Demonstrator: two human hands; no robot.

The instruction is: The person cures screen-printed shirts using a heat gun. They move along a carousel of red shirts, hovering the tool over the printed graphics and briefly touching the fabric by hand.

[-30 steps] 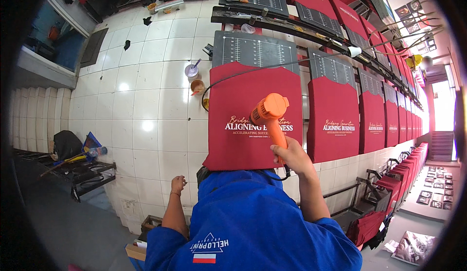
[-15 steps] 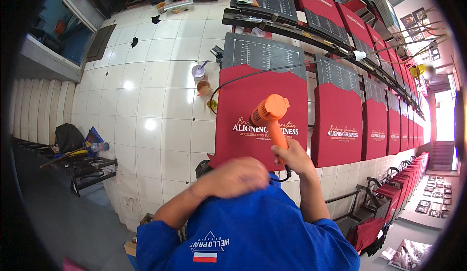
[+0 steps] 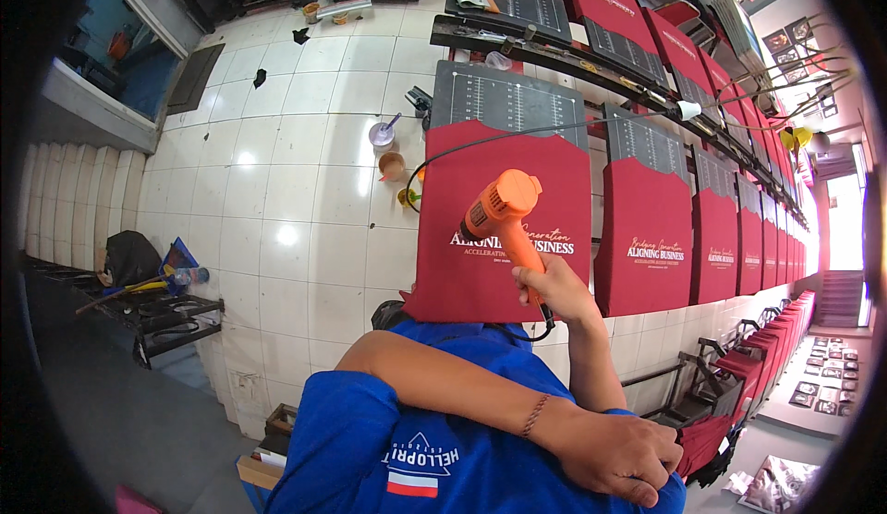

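Observation:
My right hand [image 3: 559,290] is wrapped round the handle of an orange heat gun [image 3: 506,205]. Its dark nozzle points left, above the white and gold print on a red shirt panel [image 3: 504,288]. That fabric lies flat on a dark board [image 3: 504,98] with white ruler marks. A black cord runs from the handle's base. Across my body stretches my left forearm, with a braided band at the wrist. My left hand [image 3: 621,457] rests by my right upper arm and sleeve, fingers curled in; whatever they may grip is hidden.
More boards with red printed panels [image 3: 644,246] line up to the right. Behind them runs a dark rail [image 3: 554,60]. Tubs, among them a white one [image 3: 382,135], stand on the tiled floor [image 3: 277,181] to the left. A cable [image 3: 517,133] hangs across the nearest board.
My left hand has swept from in front of the panel across my body to my right upper arm. The heat gun has shifted slightly left and up, still in my right hand.

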